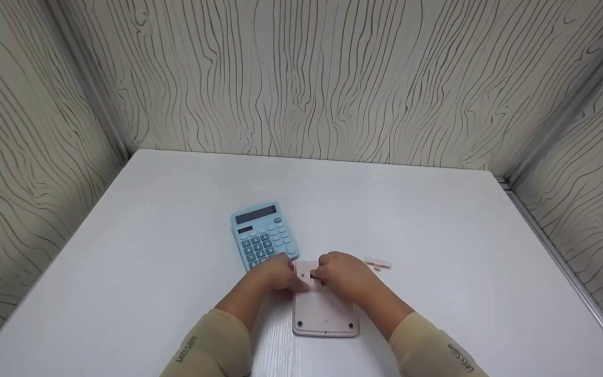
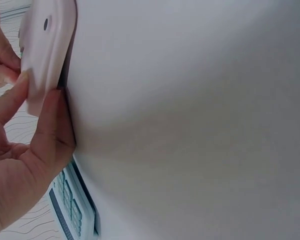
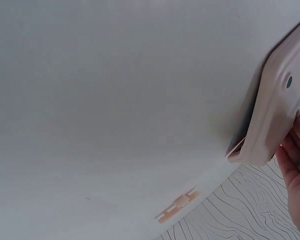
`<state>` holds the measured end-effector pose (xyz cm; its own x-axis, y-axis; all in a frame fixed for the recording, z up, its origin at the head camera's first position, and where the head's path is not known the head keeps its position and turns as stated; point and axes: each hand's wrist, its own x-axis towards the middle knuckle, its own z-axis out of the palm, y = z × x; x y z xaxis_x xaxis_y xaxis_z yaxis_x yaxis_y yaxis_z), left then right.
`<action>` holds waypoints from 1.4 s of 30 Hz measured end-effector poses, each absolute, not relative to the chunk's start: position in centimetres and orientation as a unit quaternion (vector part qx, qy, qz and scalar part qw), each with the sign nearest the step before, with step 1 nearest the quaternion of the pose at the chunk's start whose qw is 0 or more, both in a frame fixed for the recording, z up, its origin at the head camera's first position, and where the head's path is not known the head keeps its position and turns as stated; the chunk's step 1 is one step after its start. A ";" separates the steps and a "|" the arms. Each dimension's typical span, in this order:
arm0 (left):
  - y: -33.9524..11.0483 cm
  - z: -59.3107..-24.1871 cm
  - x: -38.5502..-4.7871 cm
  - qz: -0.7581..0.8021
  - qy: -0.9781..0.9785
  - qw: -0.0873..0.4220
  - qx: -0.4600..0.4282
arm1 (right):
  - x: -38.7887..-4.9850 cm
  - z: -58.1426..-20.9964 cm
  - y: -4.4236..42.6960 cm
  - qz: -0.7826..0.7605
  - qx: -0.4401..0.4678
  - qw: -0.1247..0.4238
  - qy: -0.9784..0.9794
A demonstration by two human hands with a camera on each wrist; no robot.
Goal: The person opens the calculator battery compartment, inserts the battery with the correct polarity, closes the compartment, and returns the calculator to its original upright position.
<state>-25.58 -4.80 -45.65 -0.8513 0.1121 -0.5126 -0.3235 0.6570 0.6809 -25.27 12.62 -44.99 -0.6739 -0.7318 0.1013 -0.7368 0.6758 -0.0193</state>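
A pale pink calculator (image 1: 325, 311) lies face down on the white table, its back with small dark feet turned up. My left hand (image 1: 276, 273) grips its far left edge, thumb on the back; in the left wrist view the fingers (image 2: 50, 120) reach under the edge, lifting it slightly. Curled over the far end, my right hand (image 1: 348, 275) has its fingertips at a small dark opening in the back. Whether they pinch something there is hidden. A small pink cover (image 1: 378, 263) lies just right of this hand, also seen in the right wrist view.
A light blue calculator (image 1: 262, 235) lies face up beyond my left hand, close to the pink one. The white table (image 1: 176, 209) extends around both, and patterned panels (image 1: 301, 78) stand at its back and sides.
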 end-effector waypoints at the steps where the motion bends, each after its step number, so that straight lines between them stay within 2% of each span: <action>1: -4.8 -45.7 -25.6 0.409 0.871 0.265 -0.060 | -25.3 -45.0 12.6 0.026 0.403 0.044 -0.914; 19: -4.7 -45.5 -25.3 0.413 0.868 0.269 -0.058 | -25.2 -45.3 13.0 0.048 0.393 0.024 -0.918; 27: -4.8 -45.6 -25.5 0.420 0.862 0.276 -0.065 | -25.4 -45.4 13.0 0.074 0.427 0.045 -0.900; 33: -4.8 -45.6 -25.6 0.412 0.867 0.275 -0.058 | -25.5 -44.7 12.9 0.078 0.411 0.009 -0.908; 42: -4.8 -45.7 -25.6 0.416 0.864 0.277 -0.062 | -25.8 -43.6 12.6 0.104 0.343 -0.085 -0.930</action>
<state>-25.60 -4.81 -45.70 -0.8392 0.1238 -0.5295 -0.3368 0.6462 0.6849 -25.76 12.61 -43.64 -0.7497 -0.6561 -0.0866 -0.6208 0.7425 -0.2516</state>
